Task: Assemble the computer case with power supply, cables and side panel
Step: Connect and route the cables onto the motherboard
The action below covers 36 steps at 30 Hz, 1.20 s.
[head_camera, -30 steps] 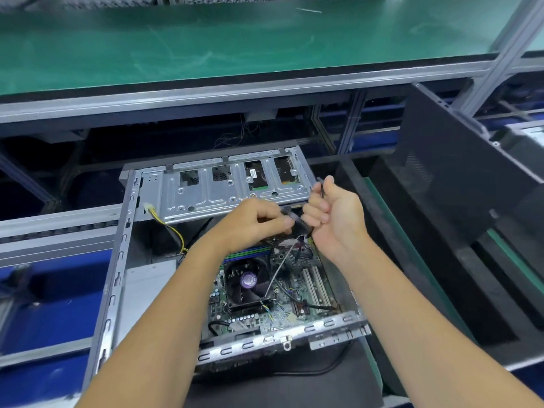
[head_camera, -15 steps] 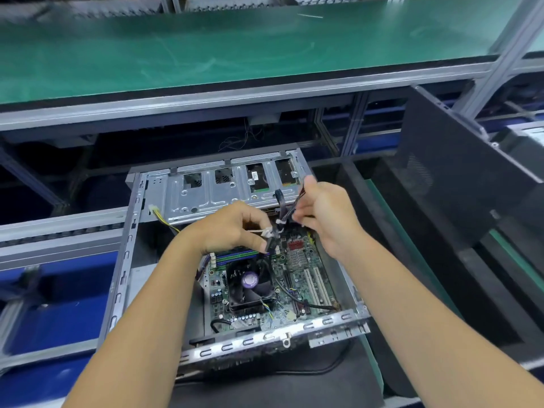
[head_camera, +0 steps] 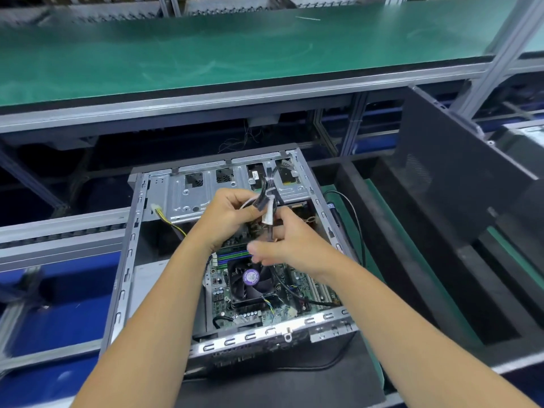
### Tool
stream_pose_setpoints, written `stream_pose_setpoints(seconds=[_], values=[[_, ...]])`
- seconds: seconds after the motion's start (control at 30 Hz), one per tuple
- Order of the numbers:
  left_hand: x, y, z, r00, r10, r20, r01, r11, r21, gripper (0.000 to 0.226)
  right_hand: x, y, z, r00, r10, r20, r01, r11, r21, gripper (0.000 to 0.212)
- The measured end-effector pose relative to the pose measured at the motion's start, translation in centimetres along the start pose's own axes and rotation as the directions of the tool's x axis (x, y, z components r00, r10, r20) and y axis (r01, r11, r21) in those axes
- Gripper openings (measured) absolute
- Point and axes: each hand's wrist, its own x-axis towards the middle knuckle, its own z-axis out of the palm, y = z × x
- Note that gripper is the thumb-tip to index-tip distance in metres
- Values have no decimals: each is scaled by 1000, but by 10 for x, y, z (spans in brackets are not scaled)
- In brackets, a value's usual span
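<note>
Your left hand reaches in from the lower left, fingers curled around a bundle of black cables that rises above your knuckles. Your right hand comes across from the lower right, just beside the left and blurred; it appears to pinch the same bundle lower down. Both hover over the open computer case, with the motherboard fan directly beneath your right wrist.
</note>
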Motion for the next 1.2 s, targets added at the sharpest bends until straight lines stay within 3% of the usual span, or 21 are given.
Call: stream_pose_setpoints(seconds=[0.07,0.13,0.23,0.33,0.53,0.73,0.8,0.83,0.93,1.03,1.13,1.2], values=[[1,-1,-1,999,4,-37,-5,1000,-14,10,1,1,0,1000,-15,-7,15,1000,6,44],[1,-3,-5,997,-3,-78,2,1000,-14,3,-2,0,-10,998,-42,-40,42,999,-23,25],[0,-6,-14,996,-12,-92,13,1000,4,12,-9,-2,-31,991,-66,-116,67,998,6,6],[0,-8,-17,999,-52,-4,52,998,46,29,-10,-5,-44,967,-118,-224,133,990,54,10],[-1,-6,-19,993,-88,79,87,996,22,18,-4,-5,-44,927,-148,-345,227,953,199,12],[-1,-11,-20,990,-110,84,107,993,49,25,-3,3,-45,935,-185,-302,294,881,370,23],[-2,-11,-20,990,-119,78,115,992,45,15,-5,5,-46,937,-211,-279,309,871,381,27],[-2,-10,-21,990,-122,78,119,992,41,4,-5,6,-46,937,-222,-270,314,875,369,29],[-4,-9,-26,984,-109,140,112,994,-15,49,-9,9,-47,933,-236,-270,313,903,294,32],[-6,-1,-24,969,-31,244,72,984,-163,67,-11,10,-47,927,-243,-285,307,928,209,36],[-6,4,-17,992,-23,121,53,967,-248,67,-12,9,-44,926,-263,-270,290,955,66,38],[-5,5,-17,997,-48,53,58,974,-221,46,-11,9,-41,926,-267,-268,271,962,-26,39]])
